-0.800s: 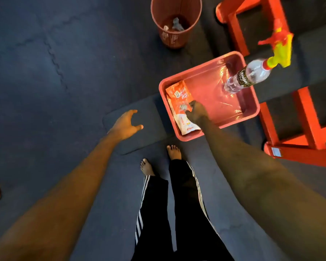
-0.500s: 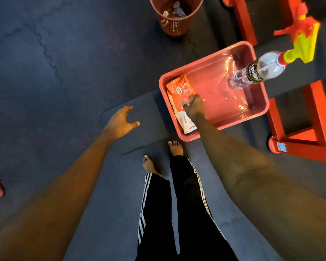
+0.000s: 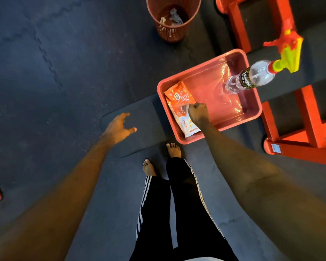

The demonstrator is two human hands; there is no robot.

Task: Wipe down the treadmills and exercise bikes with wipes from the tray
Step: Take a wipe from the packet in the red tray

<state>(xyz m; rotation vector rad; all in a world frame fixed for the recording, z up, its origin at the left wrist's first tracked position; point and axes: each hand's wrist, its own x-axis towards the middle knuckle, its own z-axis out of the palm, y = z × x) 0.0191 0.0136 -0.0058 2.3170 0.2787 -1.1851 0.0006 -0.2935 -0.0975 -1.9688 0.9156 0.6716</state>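
Now right hand [image 3: 198, 112] pinches wipe pack [image 3: 178, 99] in tray [image 3: 196, 69]; bottle [image 3: 250, 79] nearby; left hand [image 3: 117, 129] spread

This is looking like a gym. Dark rubber mats [image 3: 79, 102] with puzzle-cut joints are covering the whole floor. An orange-red metal machine frame [image 3: 307, 127] is standing at the right and carrying a long black surface [image 3: 320, 44]. A person is standing on the mats with bare feet [image 3: 174, 150], in striped sport trousers [image 3: 179, 213].
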